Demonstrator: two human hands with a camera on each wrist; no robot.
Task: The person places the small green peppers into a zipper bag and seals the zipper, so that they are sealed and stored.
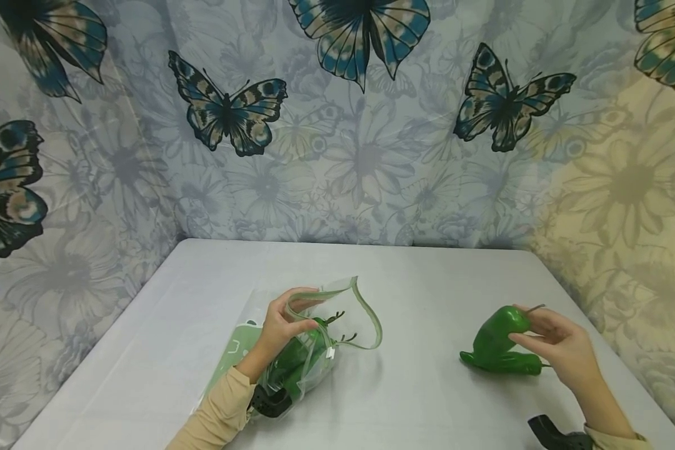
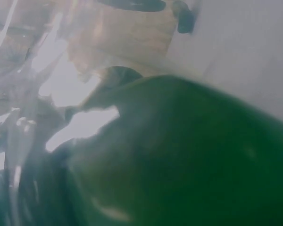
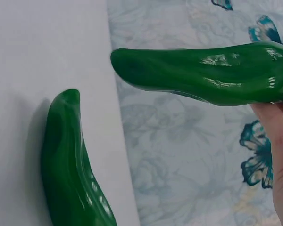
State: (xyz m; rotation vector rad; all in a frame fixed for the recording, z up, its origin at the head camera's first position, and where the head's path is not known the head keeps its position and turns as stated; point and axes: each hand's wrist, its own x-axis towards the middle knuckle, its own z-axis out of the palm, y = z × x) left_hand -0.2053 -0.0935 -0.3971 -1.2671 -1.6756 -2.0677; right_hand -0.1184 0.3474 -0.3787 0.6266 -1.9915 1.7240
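My left hand (image 1: 287, 325) grips the rim of a clear plastic zip bag (image 1: 371, 312) with a green-edged mouth that stands open. Inside the bag lie green peppers (image 1: 298, 359), their stems toward the opening; plastic and green skin fill the left wrist view, blurred. At the right, my right hand (image 1: 562, 344) holds a glossy green pepper (image 1: 497, 328) by its stem end, thumb on one side and fingers on the other. Another green pepper (image 1: 506, 362) lies on the table just under it. In the right wrist view the held pepper (image 3: 203, 73) is raised, apart from the lying pepper (image 3: 73, 165).
The white table (image 1: 416, 287) ends at a floral wall cloth (image 1: 365, 162) with butterflies, at the back and both sides. A black wrist strap (image 1: 559, 434) shows at the right wrist, another black strap (image 1: 272, 400) by the left.
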